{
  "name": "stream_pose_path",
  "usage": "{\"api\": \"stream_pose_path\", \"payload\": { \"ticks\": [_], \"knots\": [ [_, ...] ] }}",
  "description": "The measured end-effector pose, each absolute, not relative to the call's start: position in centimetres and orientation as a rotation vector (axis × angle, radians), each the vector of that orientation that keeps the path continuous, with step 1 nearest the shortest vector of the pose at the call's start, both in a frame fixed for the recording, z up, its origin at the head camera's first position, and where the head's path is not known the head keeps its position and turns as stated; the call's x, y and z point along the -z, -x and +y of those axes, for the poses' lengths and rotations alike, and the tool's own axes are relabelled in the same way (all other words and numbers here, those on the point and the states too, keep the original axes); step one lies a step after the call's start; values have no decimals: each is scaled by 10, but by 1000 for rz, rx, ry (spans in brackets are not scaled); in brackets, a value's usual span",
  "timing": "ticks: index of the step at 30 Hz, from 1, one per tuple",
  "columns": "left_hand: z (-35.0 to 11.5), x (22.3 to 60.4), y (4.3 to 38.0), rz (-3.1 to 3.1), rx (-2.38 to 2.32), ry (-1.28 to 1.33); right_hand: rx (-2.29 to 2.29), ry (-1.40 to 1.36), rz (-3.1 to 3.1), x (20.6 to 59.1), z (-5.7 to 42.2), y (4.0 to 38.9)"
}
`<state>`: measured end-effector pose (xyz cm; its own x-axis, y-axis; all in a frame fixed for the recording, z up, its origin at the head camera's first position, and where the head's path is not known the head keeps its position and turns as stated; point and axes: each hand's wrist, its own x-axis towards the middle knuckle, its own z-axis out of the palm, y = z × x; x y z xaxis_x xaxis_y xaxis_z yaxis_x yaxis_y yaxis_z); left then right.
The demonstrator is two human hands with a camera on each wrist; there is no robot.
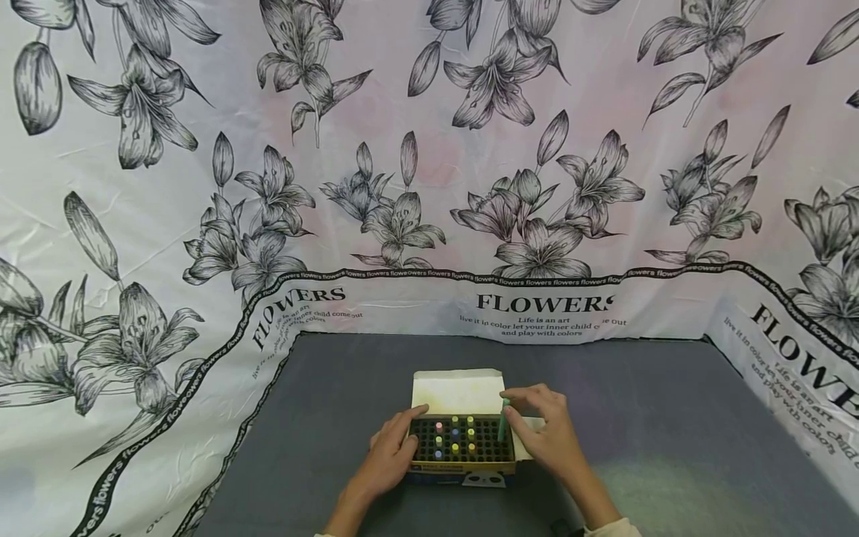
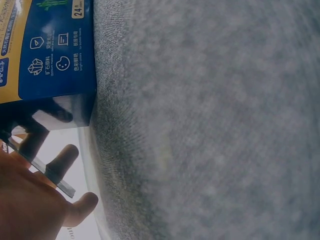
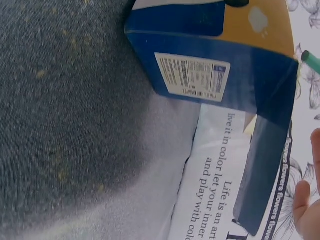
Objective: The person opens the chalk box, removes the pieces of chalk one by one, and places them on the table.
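An open chalk box (image 1: 463,468) stands on the dark table, its lid (image 1: 458,391) raised at the back. Inside is a black grid of holes, with several coloured chalks in the middle columns. My right hand (image 1: 552,431) pinches a green chalk (image 1: 502,426) at its top, tilted over the grid's right side. The chalk's lower end meets the grid; whether it sits in a hole I cannot tell. At the box's left side my left hand (image 1: 388,453) rests against the edge, index finger near the lid's corner. Its other fingers are loosely spread in the left wrist view.
A side flap (image 1: 530,440) sticks out at the box's right, beneath the right hand. Flower-printed white cloth (image 1: 403,306) borders the grey table (image 1: 349,380) at the back and both sides. A small dark object (image 1: 560,528) lies at the front edge.
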<state>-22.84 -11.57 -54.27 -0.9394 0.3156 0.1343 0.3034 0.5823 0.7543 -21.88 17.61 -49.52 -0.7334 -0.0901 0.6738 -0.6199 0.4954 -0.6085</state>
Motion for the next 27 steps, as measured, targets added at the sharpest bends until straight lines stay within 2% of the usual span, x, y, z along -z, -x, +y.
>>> {"api": "stream_pose_path", "payload": {
  "ticks": [12, 27],
  "knots": [
    [-115, 544, 228, 2758, -1349, -546, -1300, -570, -2097, 497, 200, 217],
    [-117, 543, 228, 2763, -1329, -541, -1378, -342, -2227, 502, 249, 205]
  ]
}}
